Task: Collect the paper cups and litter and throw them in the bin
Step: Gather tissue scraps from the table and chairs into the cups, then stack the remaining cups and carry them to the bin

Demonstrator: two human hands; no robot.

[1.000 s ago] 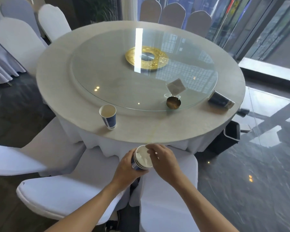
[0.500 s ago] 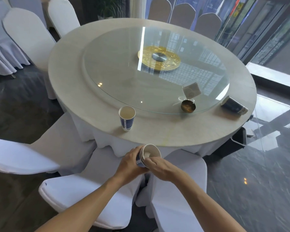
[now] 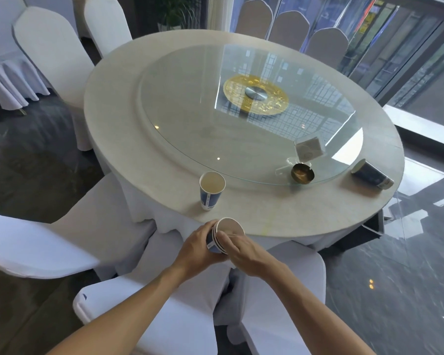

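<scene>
Gripping stacked cups (image 3: 226, 234), left hand (image 3: 198, 248), right hand (image 3: 244, 249)

Pretty bright daylight here, all coming in from the big windows (image 3: 408, 47) on the right. The glass turntable (image 3: 203, 119) mirrors the window grid with a white glare patch at its right edge. Shiny floor (image 3: 395, 278) reflects too. Soft shadows, wide-angle bending at the edges, slightly smeary overall.

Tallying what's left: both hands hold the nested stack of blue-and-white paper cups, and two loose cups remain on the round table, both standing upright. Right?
Not quite. The head view shows only the cup near the left upright; the right-hand cup lies on its side by the table's edge. Both hands do hold the nested stack.
</scene>
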